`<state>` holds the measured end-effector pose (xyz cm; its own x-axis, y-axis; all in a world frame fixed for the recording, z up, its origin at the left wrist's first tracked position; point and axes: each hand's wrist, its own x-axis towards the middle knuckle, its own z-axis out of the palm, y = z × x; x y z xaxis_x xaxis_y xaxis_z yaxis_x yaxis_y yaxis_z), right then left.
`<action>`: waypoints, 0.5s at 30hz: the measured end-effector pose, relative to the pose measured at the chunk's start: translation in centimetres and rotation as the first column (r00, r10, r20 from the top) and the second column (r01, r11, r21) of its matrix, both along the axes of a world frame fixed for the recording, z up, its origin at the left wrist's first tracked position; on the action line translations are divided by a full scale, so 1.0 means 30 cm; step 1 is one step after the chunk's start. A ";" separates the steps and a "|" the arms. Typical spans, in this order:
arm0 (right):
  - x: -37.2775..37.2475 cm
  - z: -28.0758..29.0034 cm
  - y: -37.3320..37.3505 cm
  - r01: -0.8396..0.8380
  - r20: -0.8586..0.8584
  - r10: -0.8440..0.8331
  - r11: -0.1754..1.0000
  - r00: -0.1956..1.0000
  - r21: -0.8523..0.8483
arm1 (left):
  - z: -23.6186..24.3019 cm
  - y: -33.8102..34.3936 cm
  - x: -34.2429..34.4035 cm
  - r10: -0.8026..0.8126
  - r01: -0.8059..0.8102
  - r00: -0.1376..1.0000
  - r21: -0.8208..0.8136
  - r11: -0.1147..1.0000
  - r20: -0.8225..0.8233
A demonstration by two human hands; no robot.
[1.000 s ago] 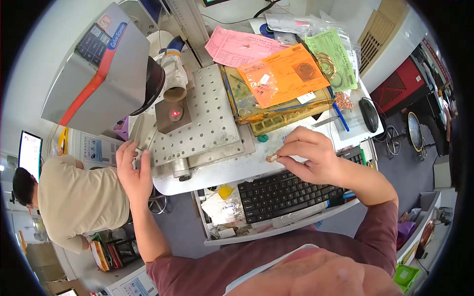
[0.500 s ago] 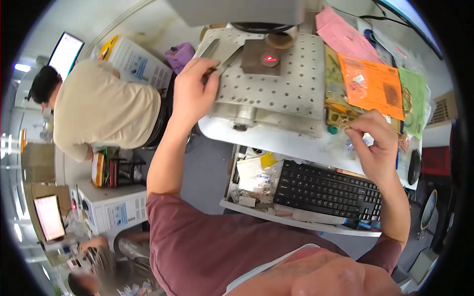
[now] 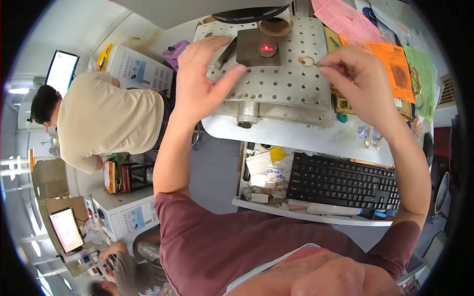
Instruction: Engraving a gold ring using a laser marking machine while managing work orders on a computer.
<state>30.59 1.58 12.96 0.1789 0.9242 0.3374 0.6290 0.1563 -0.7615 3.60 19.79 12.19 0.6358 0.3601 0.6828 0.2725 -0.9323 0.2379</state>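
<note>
My left hand (image 3: 200,74) hovers at the left part of the perforated metal plate (image 3: 301,84), open, thumb and fingers apart. Between its thumb and fingers shows a dark, flat blade-like tool (image 3: 226,53) lying on the plate. My right hand (image 3: 358,81) is closed in a pinch over the plate's right side. From its fingertips a small ring-shaped piece of jewellery (image 3: 308,61) sticks out to the left. A dark square block (image 3: 248,52) rests on the plate, bearing a small round disc (image 3: 267,48) lit by a red light spot. Behind it is a brownish round piece (image 3: 274,26).
A grey machine head (image 3: 197,10) overhangs the plate. Pink (image 3: 348,19), orange (image 3: 397,69) and green (image 3: 419,84) paper packets lie at the right. Below is an open drawer with a black keyboard (image 3: 340,182). A person in a beige shirt (image 3: 111,116) sits at the left.
My right hand has moved up and left over the plate, bringing the small ring-shaped piece. The left hand's fingers have spread, away from the blade-like tool. The view has shifted slightly.
</note>
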 end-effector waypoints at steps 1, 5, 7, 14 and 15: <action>-0.003 0.002 0.019 0.003 -0.011 -0.003 1.000 1.000 0.002 | 0.016 0.001 0.020 -0.056 0.060 0.996 0.049 0.997 -0.063; -0.028 0.013 0.084 -0.020 -0.062 0.012 0.991 0.998 -0.132 | 0.027 0.014 0.058 -0.205 0.201 0.979 -0.127 0.971 -0.017; -0.052 0.011 0.115 -0.053 -0.087 0.049 0.997 0.995 -0.049 | 0.026 0.017 0.082 -0.252 0.250 0.968 -0.101 0.963 -0.008; -0.072 0.021 0.203 -0.165 -0.089 0.163 0.986 0.983 -0.017 | -0.002 0.038 0.118 -0.330 0.330 0.943 -0.172 0.928 0.025; -0.072 0.020 0.211 -0.160 -0.080 0.159 0.987 0.984 -0.011 | -0.004 0.039 0.120 -0.331 0.329 0.943 -0.175 0.928 0.019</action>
<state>28.42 7.91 13.56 0.0538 0.9487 0.3117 0.5350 0.2362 -0.8112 7.21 20.97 12.07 0.7460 0.2409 0.6208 -0.0399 -0.9144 0.4028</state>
